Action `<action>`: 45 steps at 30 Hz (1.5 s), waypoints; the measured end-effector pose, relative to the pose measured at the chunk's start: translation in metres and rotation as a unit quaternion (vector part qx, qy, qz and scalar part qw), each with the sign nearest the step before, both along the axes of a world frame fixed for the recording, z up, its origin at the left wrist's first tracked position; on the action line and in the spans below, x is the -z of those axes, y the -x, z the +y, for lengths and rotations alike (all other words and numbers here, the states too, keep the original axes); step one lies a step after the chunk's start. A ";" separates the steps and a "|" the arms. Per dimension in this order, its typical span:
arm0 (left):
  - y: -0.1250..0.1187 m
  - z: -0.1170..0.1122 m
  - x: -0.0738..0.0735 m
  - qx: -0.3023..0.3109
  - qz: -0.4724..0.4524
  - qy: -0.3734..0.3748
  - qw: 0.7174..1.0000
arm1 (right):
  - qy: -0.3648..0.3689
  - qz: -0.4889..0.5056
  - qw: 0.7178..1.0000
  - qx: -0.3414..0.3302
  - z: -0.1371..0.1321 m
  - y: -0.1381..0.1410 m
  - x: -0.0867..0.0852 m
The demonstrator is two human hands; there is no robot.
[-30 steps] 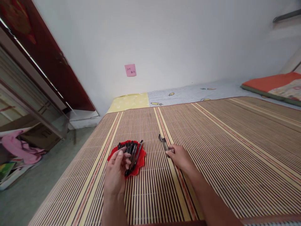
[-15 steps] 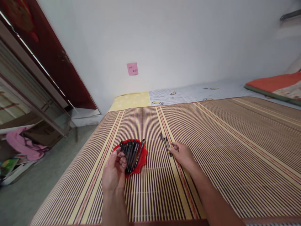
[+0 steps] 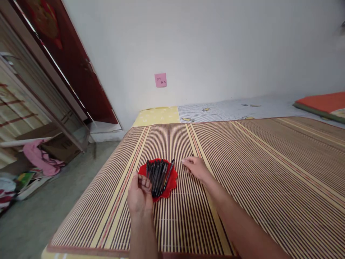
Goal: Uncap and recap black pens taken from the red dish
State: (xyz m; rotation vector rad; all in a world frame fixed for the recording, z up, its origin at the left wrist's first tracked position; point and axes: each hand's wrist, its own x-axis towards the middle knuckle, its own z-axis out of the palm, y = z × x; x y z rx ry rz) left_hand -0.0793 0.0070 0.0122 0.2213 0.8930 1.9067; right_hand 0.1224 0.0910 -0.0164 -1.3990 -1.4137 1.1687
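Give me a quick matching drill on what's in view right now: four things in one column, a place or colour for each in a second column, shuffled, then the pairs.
Things:
1. red dish
2. sticky note
3. left hand
4. right hand

Descriptions:
A. pink, stuck on the white wall
B. flat on the striped mat, just right of the dish
C. holds a bunch of black pens
D. curled, at the dish's near left edge

Pairs: 1-C, 2-A, 3-D, 4-B

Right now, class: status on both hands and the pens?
Left hand curled beside red dish, apparently empty. Right hand flat on mat. Black pens piled in dish.
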 end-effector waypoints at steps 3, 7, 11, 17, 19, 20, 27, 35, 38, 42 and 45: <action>0.001 -0.001 0.000 0.019 0.007 0.007 1.000 | 0.020 -0.022 1.000 0.007 0.022 0.025 0.007; 0.003 -0.001 -0.001 0.020 0.004 0.016 1.000 | 0.030 -0.029 0.999 0.019 0.037 0.041 0.021; 0.001 0.000 -0.001 0.018 0.007 0.018 1.000 | 0.023 -0.023 0.999 0.035 0.042 0.046 0.028; -0.003 0.000 0.002 0.033 0.024 0.014 0.999 | 0.018 -0.008 0.999 0.045 0.043 0.044 0.029; -0.004 0.000 0.004 0.036 0.028 0.008 0.999 | 0.019 0.001 0.999 0.040 0.041 0.042 0.029; -0.005 0.000 0.004 0.039 0.029 0.005 0.999 | 0.020 0.006 0.999 0.038 0.040 0.041 0.029; -0.011 0.003 0.008 0.063 0.079 0.006 0.995 | 0.015 0.056 0.997 0.049 0.035 0.036 0.020; -0.040 0.000 0.009 0.168 0.401 0.005 0.900 | -0.073 0.180 0.979 0.068 -0.013 -0.012 -0.019; -0.064 -0.003 0.009 0.269 0.402 -0.017 0.875 | -0.064 0.218 0.971 0.073 -0.037 -0.025 -0.015; -0.090 -0.005 0.017 0.290 0.393 -0.001 0.873 | -0.033 0.277 0.957 0.082 -0.052 -0.032 0.000; -0.099 -0.004 0.025 0.275 0.414 -0.004 0.868 | -0.021 0.306 0.949 0.078 -0.054 -0.035 0.010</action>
